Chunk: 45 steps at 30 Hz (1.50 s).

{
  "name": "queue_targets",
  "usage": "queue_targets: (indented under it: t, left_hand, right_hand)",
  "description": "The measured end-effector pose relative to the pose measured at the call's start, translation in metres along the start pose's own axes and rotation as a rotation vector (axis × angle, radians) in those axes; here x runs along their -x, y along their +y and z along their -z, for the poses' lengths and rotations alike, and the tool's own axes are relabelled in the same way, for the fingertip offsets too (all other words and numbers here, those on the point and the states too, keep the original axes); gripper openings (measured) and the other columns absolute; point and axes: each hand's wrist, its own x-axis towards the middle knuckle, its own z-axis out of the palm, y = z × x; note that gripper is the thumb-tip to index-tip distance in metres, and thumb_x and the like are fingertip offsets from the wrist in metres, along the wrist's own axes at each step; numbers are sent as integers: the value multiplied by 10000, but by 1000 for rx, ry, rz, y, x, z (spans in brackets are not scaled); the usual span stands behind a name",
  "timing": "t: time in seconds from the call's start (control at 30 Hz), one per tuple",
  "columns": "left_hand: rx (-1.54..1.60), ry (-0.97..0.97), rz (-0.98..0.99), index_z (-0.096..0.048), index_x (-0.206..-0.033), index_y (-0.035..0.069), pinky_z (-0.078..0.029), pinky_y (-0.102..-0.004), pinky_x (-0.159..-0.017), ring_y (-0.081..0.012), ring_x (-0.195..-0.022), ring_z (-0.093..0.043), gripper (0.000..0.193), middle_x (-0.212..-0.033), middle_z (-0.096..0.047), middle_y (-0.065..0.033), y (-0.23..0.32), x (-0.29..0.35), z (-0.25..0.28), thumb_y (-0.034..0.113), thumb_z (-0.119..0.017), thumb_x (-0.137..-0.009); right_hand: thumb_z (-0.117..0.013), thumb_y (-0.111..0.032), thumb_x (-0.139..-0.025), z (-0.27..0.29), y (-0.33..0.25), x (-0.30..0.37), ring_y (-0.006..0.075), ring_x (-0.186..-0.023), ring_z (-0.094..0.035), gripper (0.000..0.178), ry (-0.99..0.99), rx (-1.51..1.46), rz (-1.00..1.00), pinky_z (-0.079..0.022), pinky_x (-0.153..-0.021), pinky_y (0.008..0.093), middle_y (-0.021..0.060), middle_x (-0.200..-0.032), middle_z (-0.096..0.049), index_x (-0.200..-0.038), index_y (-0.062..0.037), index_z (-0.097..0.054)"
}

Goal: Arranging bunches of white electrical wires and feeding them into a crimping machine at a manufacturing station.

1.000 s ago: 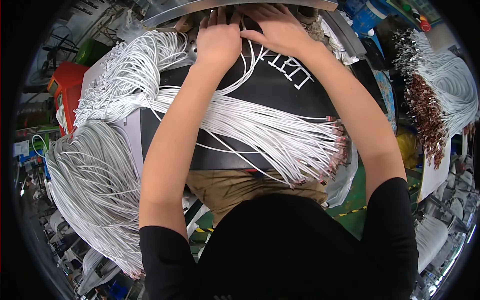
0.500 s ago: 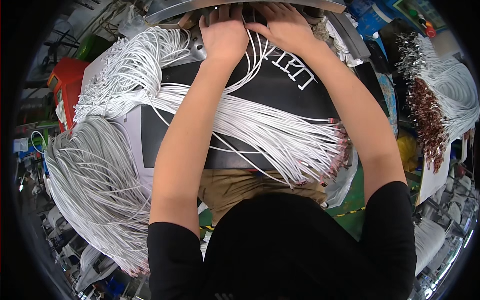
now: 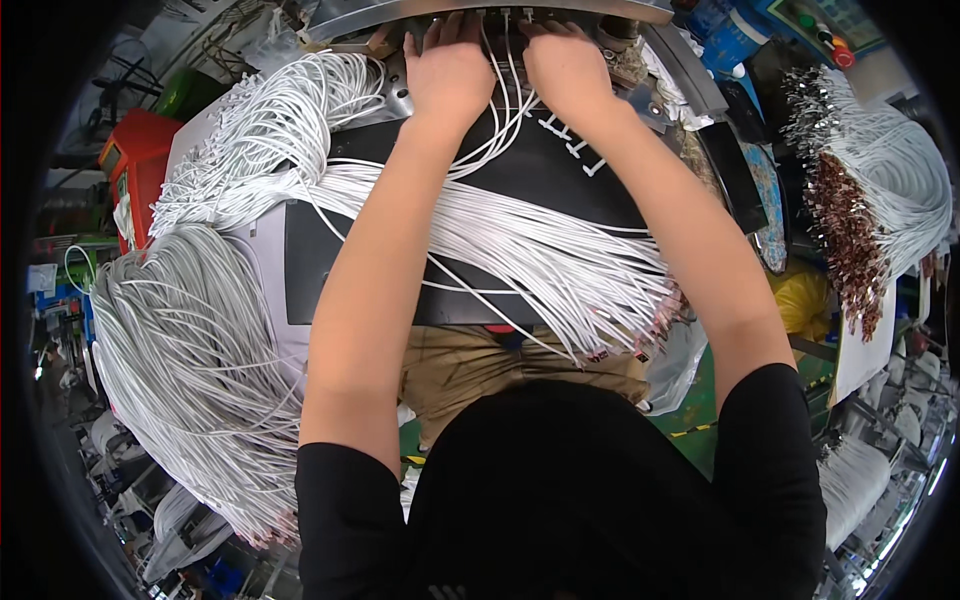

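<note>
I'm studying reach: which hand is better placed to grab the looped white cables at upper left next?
Left, probably: the left hand is nearer the looped white cables, while the right hand is farther off, beyond it.

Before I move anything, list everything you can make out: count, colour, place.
Loose cables: several, white, running up between the hands
Metal bar: one, silver, top edge
Black board: one, black, centre
Fanned cables: too many to count, white, across the board
Plastic bits: count unclear, white, beside the right forearm
Cable heap: one, white, upper left
Draped bundle: one, greyish white, left
Red box: one, red, upper left
Brown-ended bundle: one, white, right
Yellow bag: one, yellow, right
Floor: one, green, lower right
Trousers: one pair, brown, below the board
Sleeves: two, black, lower left and right
Left hand: one, bare, top centre
Right hand: one, bare, top centre
</note>
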Motion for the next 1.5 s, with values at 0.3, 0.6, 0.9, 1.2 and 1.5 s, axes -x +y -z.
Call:
queue_targets:
  t: [0.3, 0.6, 0.9, 1.2, 1.5]
  left_hand:
    - [1718, -673, 1019, -571, -754, 18, -423, -267, -626, -180, -618, -552, 398, -683, -634, -126, 73, 178, 239, 316, -547, -1016]
    - [1332, 48, 1750, -582, -936, 28, -507, -312, -711, -178, -765, -618, 308, -843, -660, -84, 65, 290, 222, 305, -519, -1055]
    - [1194, 110, 1761, -623, -907, 44, -519, -302, -739, -137, -812, -631, 183, -845, -655, -38, 54, 297, 218, 168, -567, -1030]
    - [1113, 84, 1746, -621, -956, 50, -516, -312, -782, -142, -866, -633, 105, -957, -671, -40, 49, 317, 217, 121, -565, -1011]
    - [1117, 91, 1819, -642, -928, 46, -541, -311, -802, -127, -829, -654, 113, -929, -686, -35, 47, 307, 216, 128, -611, -998]
  right_hand:
    - [-495, -183, -1061, 172, 64, 217, 47, -614, -463, 297, 531, -517, -834, -363, -539, 212, -1, -720, -568, -839, -24, -614]
    - [-680, -88, -852, 148, -41, 418, 146, -903, -639, 133, -208, -705, -954, -520, -744, 279, 89, -851, -640, -948, -2, -644]
    - [-709, -65, -781, 135, -9, 425, 331, -1255, -523, 592, -381, -388, -248, -399, -1094, 483, 187, -1286, -564, -1339, -1, -520]
    - [-722, -241, -805, 147, 0, 421, 359, -1216, -475, 530, -533, -645, -565, -294, -1149, 472, 187, -1259, -527, -1262, -26, -561]
    - [-802, -292, -767, 138, 3, 422, 334, -1013, -601, 469, -500, -816, -721, -426, -1043, 416, 153, -978, -633, -1084, -3, -615]
